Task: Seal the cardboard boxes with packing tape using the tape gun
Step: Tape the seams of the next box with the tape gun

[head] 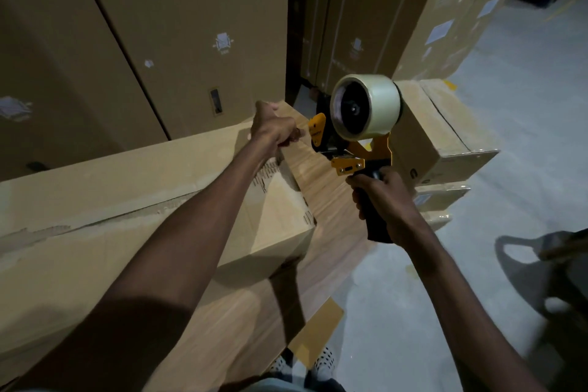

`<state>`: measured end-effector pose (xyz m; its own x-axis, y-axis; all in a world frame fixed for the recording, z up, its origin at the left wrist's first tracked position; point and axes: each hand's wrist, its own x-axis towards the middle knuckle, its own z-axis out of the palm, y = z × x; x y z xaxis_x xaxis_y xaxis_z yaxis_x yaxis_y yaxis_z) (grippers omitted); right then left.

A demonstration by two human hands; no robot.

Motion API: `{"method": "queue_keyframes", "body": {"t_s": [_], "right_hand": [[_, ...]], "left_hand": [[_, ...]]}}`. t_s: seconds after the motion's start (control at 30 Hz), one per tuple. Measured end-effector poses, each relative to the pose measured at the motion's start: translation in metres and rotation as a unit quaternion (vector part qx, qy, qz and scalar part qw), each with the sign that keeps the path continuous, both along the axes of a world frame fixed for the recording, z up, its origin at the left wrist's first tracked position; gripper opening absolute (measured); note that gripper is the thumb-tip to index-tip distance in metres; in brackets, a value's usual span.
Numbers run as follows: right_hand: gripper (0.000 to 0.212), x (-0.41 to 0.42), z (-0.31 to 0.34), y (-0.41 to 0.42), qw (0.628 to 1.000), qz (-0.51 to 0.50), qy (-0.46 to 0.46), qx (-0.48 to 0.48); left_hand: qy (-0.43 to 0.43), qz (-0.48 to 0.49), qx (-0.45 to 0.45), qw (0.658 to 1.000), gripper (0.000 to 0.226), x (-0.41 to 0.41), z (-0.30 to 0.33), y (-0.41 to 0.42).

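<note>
Right hand (386, 200) grips the tape gun (359, 134) handle above the long box (133, 200); left hand (275, 129), fingers curled, apparently pinches the tape end at the gun's mouth. Step: starting a strip. Next: stick the end onto the seam.

No wording can be read anywhere. The tall cartons (178, 25) at the far left carry white handling pictograms, the stacked cartons (458, 3) at the far right carry white paper labels, and the near box (127, 194) carries dark print, all too blurred to make out.
</note>
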<state>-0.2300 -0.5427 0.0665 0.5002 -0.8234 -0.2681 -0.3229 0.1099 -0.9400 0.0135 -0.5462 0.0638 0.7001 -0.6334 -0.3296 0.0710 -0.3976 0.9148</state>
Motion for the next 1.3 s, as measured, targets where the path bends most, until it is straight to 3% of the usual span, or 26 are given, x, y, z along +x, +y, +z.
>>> {"method": "queue_keyframes", "body": {"t_s": [0.1, 0.37, 0.73, 1.0, 1.3], "right_hand": [[0.008, 0.004, -0.006, 0.01, 1.0, 0.0, -0.015, 0.028], [0.013, 0.021, -0.017, 0.029, 1.0, 0.007, -0.004, 0.018], [0.015, 0.039, -0.047, 0.035, 0.999, -0.02, 0.005, 0.038], [0.019, 0.055, -0.057, 0.03, 0.999, -0.017, 0.049, -0.002], [0.009, 0.059, -0.061, 0.034, 0.998, -0.019, 0.065, -0.006]], "left_hand": [[-0.046, 0.032, -0.005, 0.998, 0.068, 0.036, 0.003, -0.001], [-0.181, -0.02, 0.063, 0.981, 0.065, 0.075, -0.004, -0.016], [-0.202, -0.015, 0.063, 0.977, 0.064, 0.11, -0.028, -0.033], [-0.222, -0.011, 0.046, 0.974, 0.065, 0.125, -0.046, -0.041], [-0.228, -0.013, 0.043, 0.973, 0.065, 0.13, -0.069, -0.045]]}}
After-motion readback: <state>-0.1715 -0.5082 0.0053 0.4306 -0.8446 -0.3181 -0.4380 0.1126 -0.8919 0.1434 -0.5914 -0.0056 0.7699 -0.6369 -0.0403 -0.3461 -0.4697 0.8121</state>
